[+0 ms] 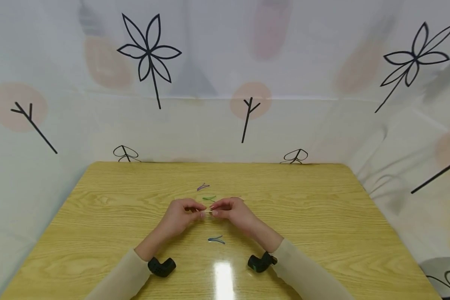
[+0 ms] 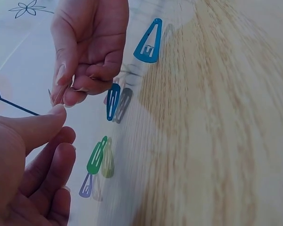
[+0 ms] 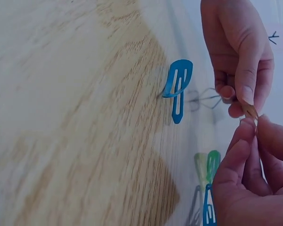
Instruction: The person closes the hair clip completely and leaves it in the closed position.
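Note:
Both hands meet over the middle of the table, fingertips nearly touching. Between them is a small yellowish-orange snap hair clip, mostly covered by the fingers. My left hand pinches one end of it between thumb and fingers. The other end is pinched by my right hand. An open blue hair clip lies on the table nearer the body, below the hands. Just beyond the fingertips lies a green hair clip. A smaller blue hair clip shows beside the green one in the left wrist view.
Farther back lies a purple hair clip. The wooden table reaches back to a pale cloth printed with plants, which also hangs at both sides. Black wrist cameras sit under the forearms.

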The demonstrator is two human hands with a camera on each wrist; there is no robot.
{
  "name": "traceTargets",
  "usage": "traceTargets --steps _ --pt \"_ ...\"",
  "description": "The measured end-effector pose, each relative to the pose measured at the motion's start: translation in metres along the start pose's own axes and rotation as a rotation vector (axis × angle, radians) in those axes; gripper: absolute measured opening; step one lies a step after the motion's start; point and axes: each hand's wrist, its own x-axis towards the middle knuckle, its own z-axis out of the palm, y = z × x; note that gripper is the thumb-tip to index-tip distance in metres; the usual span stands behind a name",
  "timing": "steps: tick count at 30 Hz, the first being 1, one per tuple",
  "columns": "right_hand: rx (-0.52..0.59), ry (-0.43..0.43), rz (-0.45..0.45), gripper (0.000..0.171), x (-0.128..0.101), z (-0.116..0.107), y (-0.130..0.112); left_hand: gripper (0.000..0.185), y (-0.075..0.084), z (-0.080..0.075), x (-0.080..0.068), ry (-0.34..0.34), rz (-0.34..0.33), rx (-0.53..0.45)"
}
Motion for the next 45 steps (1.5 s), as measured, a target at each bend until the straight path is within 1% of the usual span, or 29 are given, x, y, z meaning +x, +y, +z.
traceTargets --steps 7,11,15,19,25,29,35,41,45 --pt "-0.038 0.005 -0.042 0.026 -0.0039 -0.0035 0.0006 0.008 0.0006 0.0011 0.0022 0.005 0.042 -0.004" --pt "-0.083 0.025 -0.077 0.032 -0.0048 -0.0020 0.0009 0.008 0.0012 0.0014 0.0024 0.013 0.045 -0.018" --pt "-0.100 0.038 -0.106 0.035 -0.0047 -0.0006 0.0015 0.007 0.0009 0.0022 0.0027 0.026 0.037 -0.023" --pt "-0.098 0.056 -0.117 0.029 -0.0056 0.0001 0.0005 0.006 0.0003 0.0030 0.0031 0.040 0.035 -0.023" --pt "-0.098 0.112 -0.133 0.018 -0.0047 0.0026 0.0007 0.006 -0.0001 0.0036 0.0036 0.041 0.034 -0.027" --pt "-0.101 0.111 -0.149 0.014 -0.0037 0.0030 0.0013 0.007 0.0001 0.0038 0.0033 0.035 0.037 -0.015" --pt "-0.149 0.103 -0.169 0.013 -0.0055 0.0010 0.0005 0.007 0.0021 0.0028 0.0016 0.033 0.029 -0.015" --pt "-0.255 0.160 -0.183 0.010 -0.0064 0.0017 -0.0005 0.008 0.0026 0.0020 0.0002 0.012 0.025 -0.024" --pt "-0.266 0.182 -0.189 0.019 -0.0059 0.0027 0.0005 0.010 0.0018 0.0017 -0.0003 -0.005 0.030 -0.045"
